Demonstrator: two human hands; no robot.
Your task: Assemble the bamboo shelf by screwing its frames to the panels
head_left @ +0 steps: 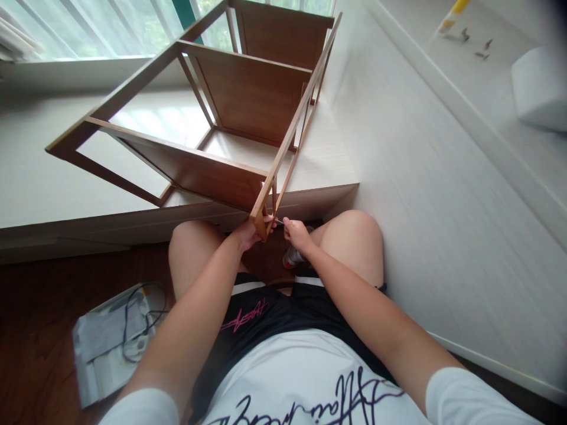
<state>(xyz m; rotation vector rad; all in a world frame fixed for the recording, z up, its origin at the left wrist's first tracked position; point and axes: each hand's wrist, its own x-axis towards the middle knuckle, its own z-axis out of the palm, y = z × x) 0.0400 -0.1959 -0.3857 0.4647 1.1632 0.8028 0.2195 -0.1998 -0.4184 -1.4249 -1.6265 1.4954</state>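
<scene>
A brown wooden shelf unit (252, 97) with several flat panels lies on its side on a pale ledge, its near end jutting over the edge. My left hand (251, 234) is closed around the near lower corner of the frame, partly hidden behind the wood. Just to the right, my right hand (297, 232) pinches a thin metal tool (279, 221) whose tip points at that corner. The tool is too small to name exactly, and its contact with the wood is hard to make out.
Small metal fittings (482, 50) and a yellow-and-white striped object (454, 15) lie on the white surface at upper right, near a white rounded object (540, 88). A white wall panel (425, 195) stands close on the right. A bag with a cable (115, 342) rests on the floor.
</scene>
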